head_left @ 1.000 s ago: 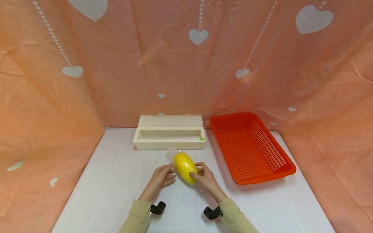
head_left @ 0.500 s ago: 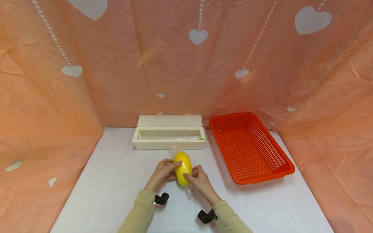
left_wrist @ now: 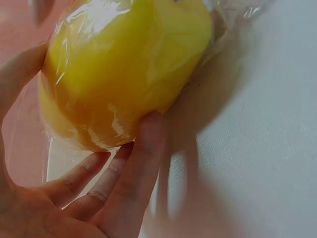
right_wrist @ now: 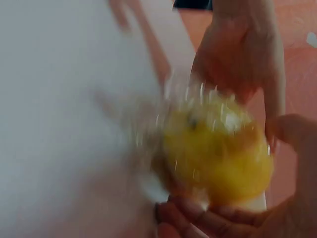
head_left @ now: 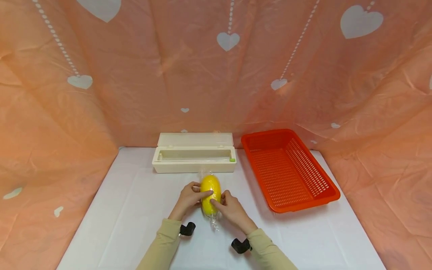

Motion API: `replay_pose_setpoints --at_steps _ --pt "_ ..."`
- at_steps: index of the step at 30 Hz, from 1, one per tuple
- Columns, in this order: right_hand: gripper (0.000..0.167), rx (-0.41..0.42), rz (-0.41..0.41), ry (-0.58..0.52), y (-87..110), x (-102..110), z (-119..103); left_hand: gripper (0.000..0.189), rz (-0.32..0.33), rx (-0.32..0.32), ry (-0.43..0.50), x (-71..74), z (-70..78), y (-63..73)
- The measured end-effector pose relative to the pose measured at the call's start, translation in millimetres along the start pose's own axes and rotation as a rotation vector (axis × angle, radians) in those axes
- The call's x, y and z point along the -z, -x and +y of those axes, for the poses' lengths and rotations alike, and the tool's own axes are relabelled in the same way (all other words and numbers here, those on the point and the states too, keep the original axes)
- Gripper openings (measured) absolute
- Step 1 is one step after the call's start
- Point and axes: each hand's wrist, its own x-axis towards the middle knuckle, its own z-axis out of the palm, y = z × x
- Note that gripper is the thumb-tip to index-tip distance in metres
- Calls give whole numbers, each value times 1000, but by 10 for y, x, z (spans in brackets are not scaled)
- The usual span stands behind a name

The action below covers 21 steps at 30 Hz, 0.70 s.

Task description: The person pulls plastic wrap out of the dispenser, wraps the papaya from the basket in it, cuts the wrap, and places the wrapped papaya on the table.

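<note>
An oblong yellow fruit (head_left: 210,183), wrapped in clear cling film, is held between both hands in front of the box. My left hand (head_left: 187,198) grips its left side, thumb over the top and the other fingers around and under it. From the right, my right hand (head_left: 234,212) grips the lower right side, thumb on top. Loose film (head_left: 214,222) sticks out at the near end, and more film stands up at the far end. In the left wrist view the fruit (left_wrist: 124,74) shows glossy creased film. The right wrist view blurs the fruit (right_wrist: 220,158).
A white cling film dispenser box (head_left: 194,167) with a green slider (head_left: 232,160) stands behind the fruit, its lid (head_left: 195,139) raised. To the right sits an orange-red plastic basket (head_left: 287,176) with slotted walls. A pink curtain with hearts (head_left: 228,41) encloses the white table (head_left: 128,210).
My left hand has come in from beside the fruit and now grips it. The fruit has turned from slanted to nearly upright in the head view, and its near film end now shows.
</note>
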Motion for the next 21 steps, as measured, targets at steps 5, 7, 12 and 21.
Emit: replay_pose_setpoints --at_steps 5,7,12,21 --pt "39 178 102 220 -1 130 108 74 -13 17 25 15 0 3" --pt "38 287 143 318 6 177 166 74 -26 19 48 20 5 0" --pt "64 581 122 545 33 270 295 76 -44 27 64 37 12 -15" --pt "84 835 -56 838 55 272 328 77 -56 49 75 64 25 -13"
